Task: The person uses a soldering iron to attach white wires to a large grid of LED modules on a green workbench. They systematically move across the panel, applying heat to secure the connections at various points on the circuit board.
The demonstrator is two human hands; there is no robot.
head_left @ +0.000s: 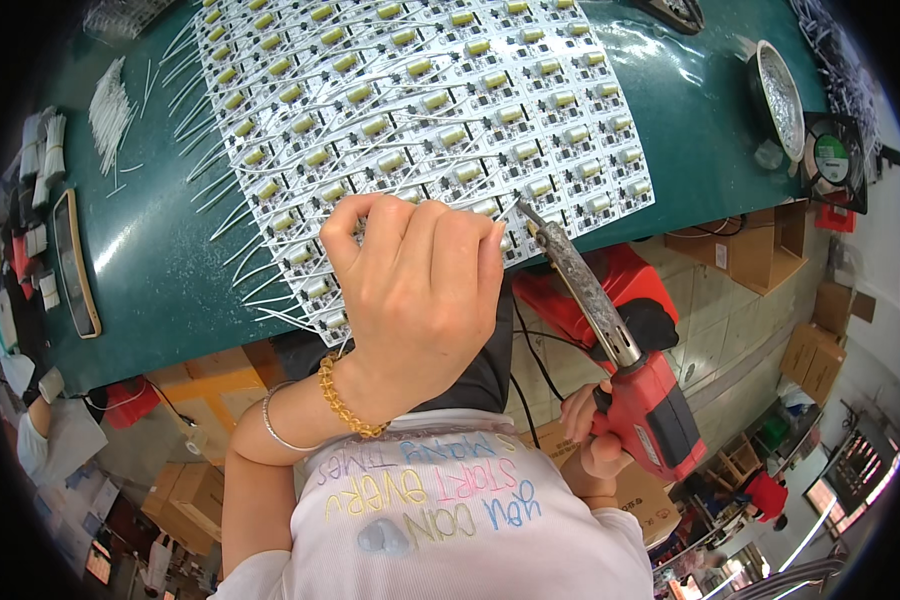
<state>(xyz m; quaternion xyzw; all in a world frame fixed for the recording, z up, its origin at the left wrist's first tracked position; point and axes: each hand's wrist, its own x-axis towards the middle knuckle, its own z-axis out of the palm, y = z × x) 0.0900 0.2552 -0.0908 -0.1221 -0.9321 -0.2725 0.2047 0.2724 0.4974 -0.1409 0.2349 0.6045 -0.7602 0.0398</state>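
Note:
A white panel of circuit boards [450,120] lies on the green table, carrying rows of yellow-green cylindrical parts. Thin white wires [210,160] cross it and stick out past its left edge. My left hand [415,285] is over the panel's near edge, fingers curled down and closed; its fingertips are hidden, so what they pinch does not show. In my right hand [592,435] is a red and black soldering gun [655,415]. Its tip [525,208] points up and left and reaches the near part of the panel, close to a white wire end, right of my left hand.
Loose white wire pieces [112,112], wire bundles [48,160] and a phone [76,262] lie on the table at left. A round metal dish [776,100] and a solder spool [832,158] sit at right. Below the edge are a red stool [635,290] and cardboard boxes [745,250].

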